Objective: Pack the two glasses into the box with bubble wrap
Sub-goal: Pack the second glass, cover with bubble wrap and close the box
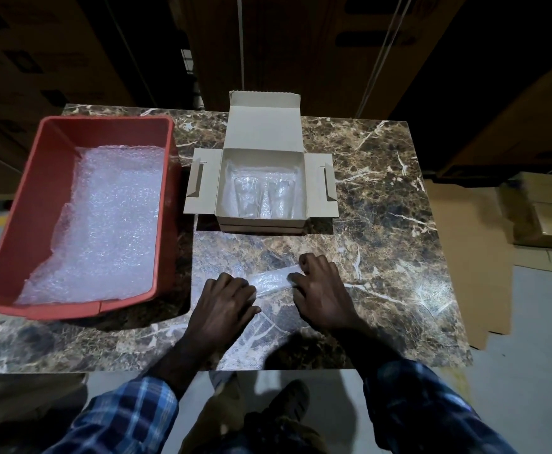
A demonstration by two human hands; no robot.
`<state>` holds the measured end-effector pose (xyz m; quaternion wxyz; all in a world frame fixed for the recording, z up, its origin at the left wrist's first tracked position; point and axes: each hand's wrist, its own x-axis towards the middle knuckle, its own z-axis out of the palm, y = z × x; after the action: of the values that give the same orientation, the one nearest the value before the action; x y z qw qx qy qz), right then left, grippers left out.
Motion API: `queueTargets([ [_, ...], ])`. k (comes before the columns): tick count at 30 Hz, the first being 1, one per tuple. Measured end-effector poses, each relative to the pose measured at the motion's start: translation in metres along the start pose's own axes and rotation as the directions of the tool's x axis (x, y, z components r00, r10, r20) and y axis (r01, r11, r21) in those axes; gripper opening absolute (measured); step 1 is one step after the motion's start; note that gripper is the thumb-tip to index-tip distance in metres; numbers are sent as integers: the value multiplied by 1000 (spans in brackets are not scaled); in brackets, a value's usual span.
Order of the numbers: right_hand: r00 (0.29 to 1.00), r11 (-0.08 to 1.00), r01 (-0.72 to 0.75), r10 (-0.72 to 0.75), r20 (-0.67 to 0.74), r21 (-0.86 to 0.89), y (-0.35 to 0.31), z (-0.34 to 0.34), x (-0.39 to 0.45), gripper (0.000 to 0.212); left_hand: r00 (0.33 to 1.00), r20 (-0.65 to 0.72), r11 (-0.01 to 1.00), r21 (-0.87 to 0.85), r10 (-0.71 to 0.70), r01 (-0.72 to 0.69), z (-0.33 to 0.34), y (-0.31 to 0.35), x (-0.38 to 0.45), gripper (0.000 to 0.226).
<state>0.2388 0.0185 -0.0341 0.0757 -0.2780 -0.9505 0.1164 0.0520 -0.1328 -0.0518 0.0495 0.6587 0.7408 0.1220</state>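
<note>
The two clear tumbler glasses (pixel 263 196) already lie side by side on bubble wrap inside the open beige cardboard box (pixel 261 224) at the brown marbled counter's (pixel 399 257) far middle. Covering and closing appear left. Nearer, the left hand (pixel 224 303) and right hand (pixel 320 290) pinch a clear bubble-wrap sheet (pixel 269 281), apart from the box.
</note>
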Motion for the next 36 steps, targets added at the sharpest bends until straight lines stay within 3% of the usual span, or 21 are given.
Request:
queueTargets([
  [5, 989, 990, 122, -127, -74, -70, 7, 14, -5, 6, 999, -45, 999, 48, 10, -8, 1, 4, -1, 17],
  [13, 997, 997, 74, -75, -33, -25, 6, 11, -1, 5, 999, -13, 992, 123, -40, 41, -3, 13, 4, 34],
  [19, 995, 995, 97, -96, 26, -39, 7, 6, 5, 26, 999, -17, 983, 179, -30, 33, -1, 12, 9, 22],
  [23, 995, 993, 96, -96, 8, -64, 8, 8, 10, 12, 997, -64, 989, 137, -44, 52, 1, 11, 10, 13],
  [29, 994, 994, -107, 108, 30, -27, 4, 9, 23, 12, 950, -122, 956, 32, -287, 293, 4, 4, 11, 23],
  [36, 989, 990, -100, 110, 101, -101, 7, 0, 41, 26, 908, -37, 907, 51, -417, 418, 5, 0, 20, 20],
])
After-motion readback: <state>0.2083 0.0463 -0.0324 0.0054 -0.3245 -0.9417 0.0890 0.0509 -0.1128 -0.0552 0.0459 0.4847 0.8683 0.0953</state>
